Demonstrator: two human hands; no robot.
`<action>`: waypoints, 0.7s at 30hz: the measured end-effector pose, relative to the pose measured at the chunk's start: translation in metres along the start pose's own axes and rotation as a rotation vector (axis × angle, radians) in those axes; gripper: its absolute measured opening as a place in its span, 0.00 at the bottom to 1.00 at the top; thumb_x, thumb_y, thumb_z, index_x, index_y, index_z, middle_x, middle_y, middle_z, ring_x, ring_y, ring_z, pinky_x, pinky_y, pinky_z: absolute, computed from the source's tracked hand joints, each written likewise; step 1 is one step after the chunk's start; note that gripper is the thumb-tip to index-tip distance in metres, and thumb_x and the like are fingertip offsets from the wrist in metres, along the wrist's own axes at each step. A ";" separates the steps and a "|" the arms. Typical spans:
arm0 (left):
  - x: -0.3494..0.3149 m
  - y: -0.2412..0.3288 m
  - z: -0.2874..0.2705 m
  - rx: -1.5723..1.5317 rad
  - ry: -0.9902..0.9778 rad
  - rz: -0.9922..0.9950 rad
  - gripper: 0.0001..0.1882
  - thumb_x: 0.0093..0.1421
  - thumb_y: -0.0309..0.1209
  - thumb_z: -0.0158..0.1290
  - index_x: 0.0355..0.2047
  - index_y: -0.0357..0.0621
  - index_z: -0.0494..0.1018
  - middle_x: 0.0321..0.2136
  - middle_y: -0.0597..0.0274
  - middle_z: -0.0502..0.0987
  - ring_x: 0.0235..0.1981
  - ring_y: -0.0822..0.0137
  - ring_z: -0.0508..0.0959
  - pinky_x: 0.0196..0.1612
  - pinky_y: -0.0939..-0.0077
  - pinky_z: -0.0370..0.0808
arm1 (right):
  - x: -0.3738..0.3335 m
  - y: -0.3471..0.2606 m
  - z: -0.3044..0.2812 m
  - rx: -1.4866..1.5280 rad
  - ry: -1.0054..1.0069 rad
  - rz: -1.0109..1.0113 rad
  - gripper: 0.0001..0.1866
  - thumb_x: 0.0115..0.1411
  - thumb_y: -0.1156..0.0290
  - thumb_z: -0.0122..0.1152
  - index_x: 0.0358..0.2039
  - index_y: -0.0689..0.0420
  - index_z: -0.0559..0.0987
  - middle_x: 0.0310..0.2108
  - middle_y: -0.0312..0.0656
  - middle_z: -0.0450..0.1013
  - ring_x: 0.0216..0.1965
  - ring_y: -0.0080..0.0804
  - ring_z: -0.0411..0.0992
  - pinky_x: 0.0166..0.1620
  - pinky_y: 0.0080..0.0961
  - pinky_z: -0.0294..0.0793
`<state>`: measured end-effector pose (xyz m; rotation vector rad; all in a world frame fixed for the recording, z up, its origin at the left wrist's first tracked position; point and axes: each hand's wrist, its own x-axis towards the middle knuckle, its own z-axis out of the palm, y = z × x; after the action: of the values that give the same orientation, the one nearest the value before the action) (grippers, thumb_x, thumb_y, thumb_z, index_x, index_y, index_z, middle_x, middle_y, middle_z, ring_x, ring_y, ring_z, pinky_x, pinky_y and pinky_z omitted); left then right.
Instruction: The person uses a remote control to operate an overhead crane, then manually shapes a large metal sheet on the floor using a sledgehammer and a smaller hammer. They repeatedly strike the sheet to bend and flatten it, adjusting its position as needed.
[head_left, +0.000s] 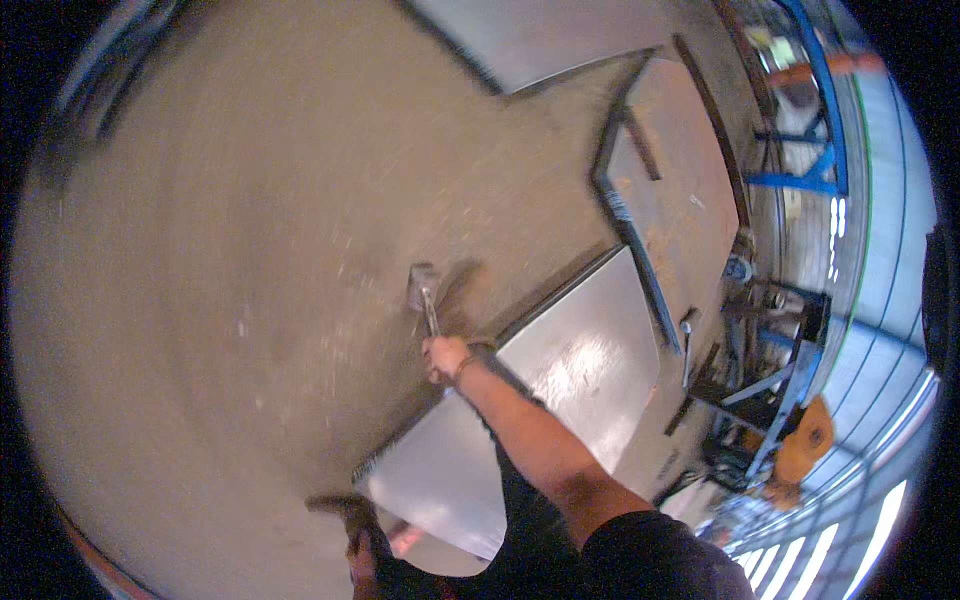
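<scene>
My right hand [445, 359] reaches out over the brown floor with its fingers wrapped round the handle of a hammer [423, 286]. Its blocky grey head points away from me and is blurred by motion. Behind that wrist lies a shiny metal panel [585, 365] with a dark edge; my arm and dark clothing cover its middle. Low in the picture my left hand [362, 568] looks closed beside the panel's near corner. A dark brown shape [340, 503] extends just beyond it, too smeared to name.
Another pale panel [560, 45] lies at the far side. To the right is a large brownish plate [685, 190] with a dark bar on it. A long-handled tool [687, 345], blue metal frame [828, 110], dark stand [770, 390] and orange machine part [808, 440] are farther right.
</scene>
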<state>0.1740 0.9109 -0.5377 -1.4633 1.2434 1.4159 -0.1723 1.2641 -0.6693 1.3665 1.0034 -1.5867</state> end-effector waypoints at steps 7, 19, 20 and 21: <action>-0.109 0.216 0.071 0.402 0.061 0.052 0.27 0.63 0.44 0.51 0.55 0.39 0.64 0.47 0.52 0.73 0.45 0.56 0.76 0.46 0.60 0.74 | -0.115 -0.146 -0.089 -0.711 0.490 -0.529 0.23 0.49 0.55 0.55 0.36 0.62 0.80 0.37 0.59 0.76 0.41 0.55 0.75 0.45 0.46 0.74; -0.220 0.536 0.348 0.988 -0.216 0.886 0.40 0.62 0.46 0.53 0.65 0.43 0.45 0.49 0.46 0.71 0.42 0.58 0.76 0.44 0.66 0.74 | -0.341 -0.042 -0.387 -0.202 0.971 -0.182 0.18 0.51 0.59 0.58 0.37 0.58 0.79 0.37 0.52 0.77 0.42 0.53 0.75 0.45 0.41 0.76; -0.215 0.556 0.358 1.001 -0.210 1.002 0.40 0.62 0.44 0.53 0.65 0.42 0.45 0.48 0.46 0.71 0.40 0.59 0.77 0.42 0.67 0.75 | -0.355 -0.034 -0.388 -0.155 0.979 -0.184 0.18 0.51 0.59 0.58 0.37 0.58 0.79 0.38 0.52 0.77 0.42 0.53 0.75 0.46 0.41 0.76; -0.245 0.558 0.388 1.136 -0.084 1.061 0.39 0.63 0.40 0.52 0.65 0.35 0.44 0.45 0.44 0.70 0.35 0.59 0.77 0.37 0.67 0.76 | -0.367 -0.016 -0.385 -0.114 0.990 -0.156 0.18 0.52 0.59 0.58 0.38 0.58 0.79 0.38 0.52 0.77 0.42 0.53 0.75 0.46 0.41 0.76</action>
<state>-0.4477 1.1727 -0.2793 0.0945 2.3416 0.9060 -0.0111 1.6532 -0.3434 2.0715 1.7604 -0.8678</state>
